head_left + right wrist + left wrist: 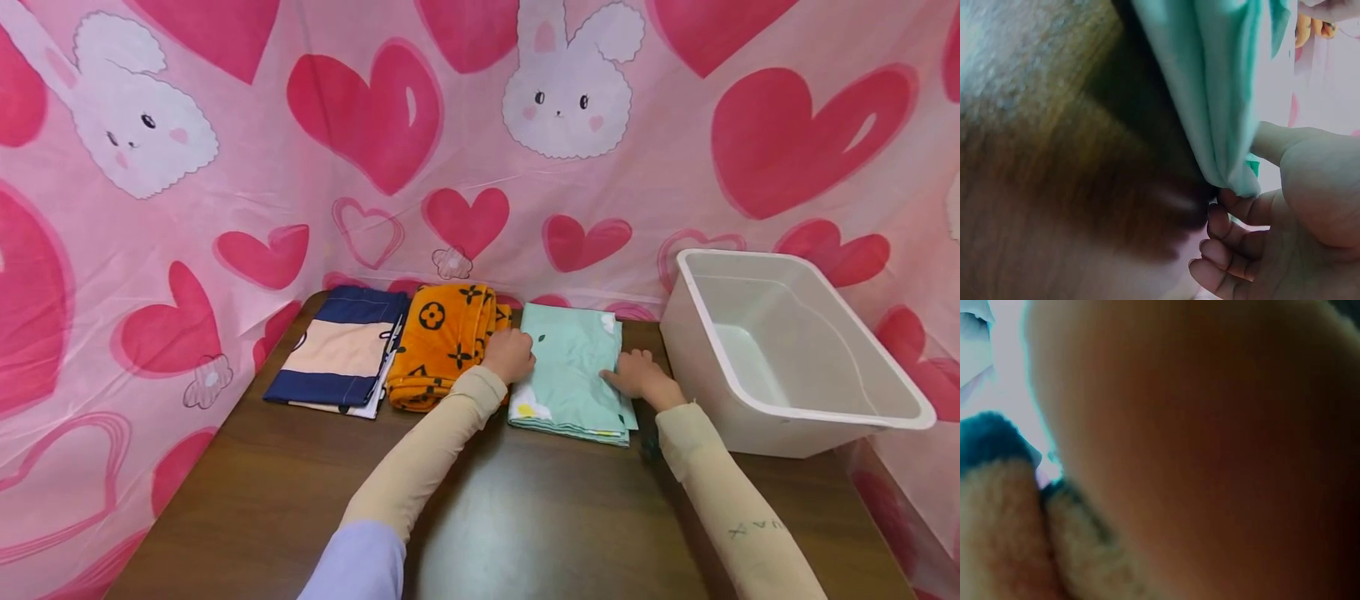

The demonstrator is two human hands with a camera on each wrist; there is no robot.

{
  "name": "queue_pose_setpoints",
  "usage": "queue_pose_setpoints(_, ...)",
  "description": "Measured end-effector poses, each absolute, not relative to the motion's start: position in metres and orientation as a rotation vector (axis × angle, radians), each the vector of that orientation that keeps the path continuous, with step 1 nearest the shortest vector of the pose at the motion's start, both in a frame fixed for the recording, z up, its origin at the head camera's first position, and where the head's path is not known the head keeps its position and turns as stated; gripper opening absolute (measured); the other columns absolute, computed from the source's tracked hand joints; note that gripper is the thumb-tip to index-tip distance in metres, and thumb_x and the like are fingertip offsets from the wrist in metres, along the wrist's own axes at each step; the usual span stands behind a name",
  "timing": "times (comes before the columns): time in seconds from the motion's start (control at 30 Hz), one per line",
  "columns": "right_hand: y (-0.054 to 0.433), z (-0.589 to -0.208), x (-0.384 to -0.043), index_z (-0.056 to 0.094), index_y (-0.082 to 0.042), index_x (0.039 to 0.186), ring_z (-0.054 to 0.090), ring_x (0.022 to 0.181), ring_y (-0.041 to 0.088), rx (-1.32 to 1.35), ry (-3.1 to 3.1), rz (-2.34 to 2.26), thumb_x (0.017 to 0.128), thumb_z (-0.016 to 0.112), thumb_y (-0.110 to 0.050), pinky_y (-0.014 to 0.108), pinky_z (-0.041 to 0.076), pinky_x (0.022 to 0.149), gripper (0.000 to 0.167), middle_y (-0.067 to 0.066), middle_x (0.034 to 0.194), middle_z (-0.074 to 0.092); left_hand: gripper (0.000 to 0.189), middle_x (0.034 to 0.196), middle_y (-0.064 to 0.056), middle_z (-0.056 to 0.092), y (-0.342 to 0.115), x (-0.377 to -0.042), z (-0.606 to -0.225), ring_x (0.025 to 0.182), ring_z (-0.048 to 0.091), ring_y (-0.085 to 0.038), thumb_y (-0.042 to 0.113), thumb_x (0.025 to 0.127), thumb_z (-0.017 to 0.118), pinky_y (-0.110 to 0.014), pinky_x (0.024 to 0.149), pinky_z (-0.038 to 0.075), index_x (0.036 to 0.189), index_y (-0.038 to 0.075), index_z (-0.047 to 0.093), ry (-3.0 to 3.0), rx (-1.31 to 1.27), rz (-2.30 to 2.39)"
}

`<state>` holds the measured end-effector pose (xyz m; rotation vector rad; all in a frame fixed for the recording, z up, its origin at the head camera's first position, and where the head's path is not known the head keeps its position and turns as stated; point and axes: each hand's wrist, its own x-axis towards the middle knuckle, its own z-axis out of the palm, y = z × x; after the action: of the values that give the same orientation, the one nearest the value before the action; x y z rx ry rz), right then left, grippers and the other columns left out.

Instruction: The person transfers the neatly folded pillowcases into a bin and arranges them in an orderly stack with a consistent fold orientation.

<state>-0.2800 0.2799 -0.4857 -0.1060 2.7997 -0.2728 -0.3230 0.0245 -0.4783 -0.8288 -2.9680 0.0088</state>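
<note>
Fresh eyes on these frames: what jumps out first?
Probably the pink backdrop with big hearts and rabbit heads behind the table. Then the orange cloth, left of the mint green cloth, whose right edge the right hand pinches, the left hand at its left edge. The white tub on the table's right follows.

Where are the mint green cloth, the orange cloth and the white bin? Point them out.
Mint green cloth (572, 367): head view, middle of its folded top.
Orange cloth (438, 340): head view, upper face of the folded bundle.
White bin (697, 354): head view, outer wall on the side facing the cloths.
</note>
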Motion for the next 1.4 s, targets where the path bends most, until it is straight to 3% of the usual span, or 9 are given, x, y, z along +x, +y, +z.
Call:
queue_pose_setpoints(0.23, 0.28, -0.485, -0.281, 0.048, 0.021, 0.132, 0.044, 0.112, 0.05, -0.142, 2.798, -0.256, 0.103, 0.053, -0.035, 0.063, 0.042, 0.099, 0.063, 0.04, 0.125, 0.05, 0.03, 0.107, -0.011, 0.07, 0.026, -0.321, -0.482, 0.102, 0.064, -0.026, 0.023, 0.104, 0.051, -0.038, 0.092, 0.052, 0.108, 0.006, 0.076, -3.051, -0.745, 0.253)
queue_pose_setpoints(0.53, 0.275, -0.486, -0.276, 0.044, 0.021, 0.133, 0.045, 0.115, 0.05, -0.197, 2.806, -0.306, 0.105, 0.051, -0.027, 0.063, 0.041, 0.1, 0.056, 0.038, 0.125, 0.05, 0.034, 0.12, -0.011, 0.067, 0.031, -0.32, -0.493, 0.114, 0.055, -0.027, 0.023, 0.107, 0.046, -0.04, 0.102, 0.042, 0.123, 0.004, 0.069, -3.179, -0.644, 0.271)
queue_pose_setpoints(0.87, 0.277, -0.493, -0.274, 0.055, 0.014, 0.115, 0.049, 0.099, 0.041, -0.318, 2.922, -0.271, 0.104, 0.054, -0.019, 0.057, 0.046, 0.088, 0.035, 0.026, 0.103, 0.054, 0.033, 0.122, -0.007, 0.068, 0.035, -0.316, -0.488, 0.11, 0.052, -0.024, 0.02, 0.108, 0.043, -0.037, 0.099, 0.039, 0.122, 0.013, 0.072, -3.2, -0.724, 0.356)
queue_pose_setpoints(1.13, 0.281, -0.492, -0.275, 0.057, 0.012, 0.109, 0.049, 0.097, 0.04, -0.371, 2.962, -0.266, 0.103, 0.054, -0.016, 0.057, 0.045, 0.086, 0.028, 0.023, 0.099, 0.055, 0.033, 0.117, -0.009, 0.069, 0.032, -0.309, -0.483, 0.11, 0.055, -0.026, 0.018, 0.107, 0.043, -0.037, 0.098, 0.04, 0.116, 0.009, 0.074, -3.125, -0.781, 0.298)
queue_pose_setpoints(1.4, 0.278, -0.492, -0.273, 0.058, 0.007, 0.093, 0.048, 0.09, 0.038, -0.455, 3.035, -0.254, 0.099, 0.056, -0.016, 0.054, 0.045, 0.08, 0.024, 0.021, 0.091, 0.055, 0.031, 0.1, -0.01, 0.071, 0.024, -0.306, -0.485, 0.099, 0.06, -0.027, 0.025, 0.105, 0.05, -0.037, 0.09, 0.046, 0.099, 0.005, 0.074, -3.023, -0.812, 0.147)
